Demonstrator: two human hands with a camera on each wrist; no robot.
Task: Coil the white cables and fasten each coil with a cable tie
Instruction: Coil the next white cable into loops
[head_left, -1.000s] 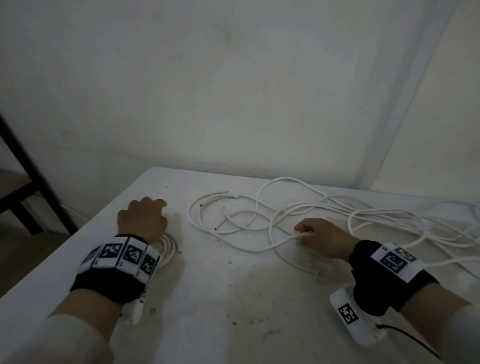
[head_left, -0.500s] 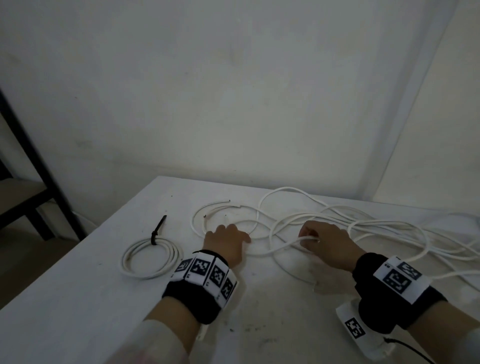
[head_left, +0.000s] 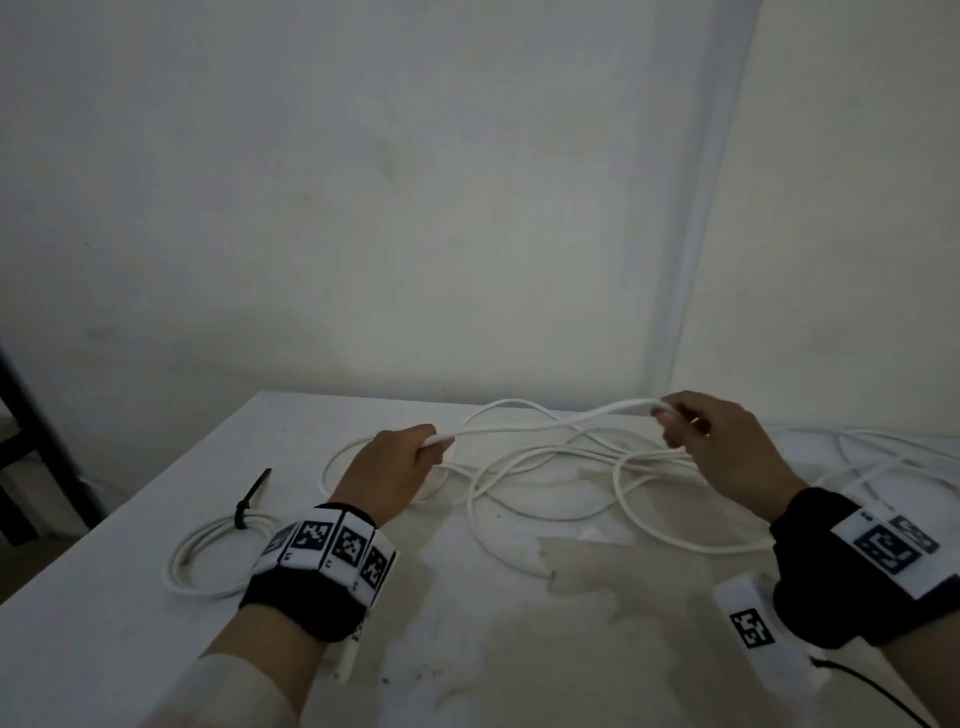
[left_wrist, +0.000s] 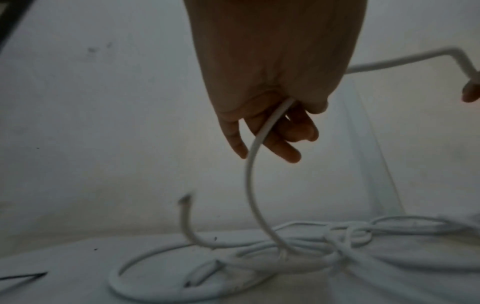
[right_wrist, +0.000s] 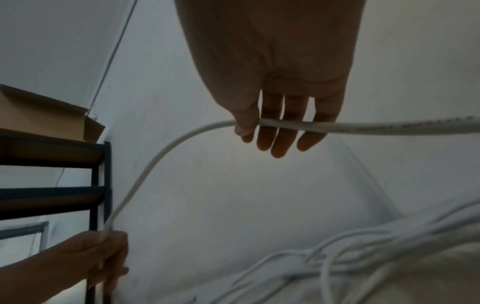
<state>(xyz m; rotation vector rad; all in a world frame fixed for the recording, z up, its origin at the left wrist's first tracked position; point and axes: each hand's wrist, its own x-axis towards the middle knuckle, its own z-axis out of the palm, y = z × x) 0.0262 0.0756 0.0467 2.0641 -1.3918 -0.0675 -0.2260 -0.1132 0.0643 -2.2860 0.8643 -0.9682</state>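
Your left hand (head_left: 387, 475) has left the tied coil (head_left: 208, 556) at 8 o'clock; both hands' fingers now grip a loose cable (head_left: 545, 423) lifted off the desk (head_left: 467, 649), right hand (head_left: 722, 449) at 2 o'clock. Second coil starting.

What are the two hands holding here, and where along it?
Both hold one loose white cable lifted above the table: the left hand grips it near one end, and the right hand pinches it farther along.

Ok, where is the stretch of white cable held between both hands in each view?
Head: stretch of white cable, centre, raised between left hand and right hand.
Left wrist: upper right.
Right wrist: centre-left.
Shared landmark: loose white cable pile.
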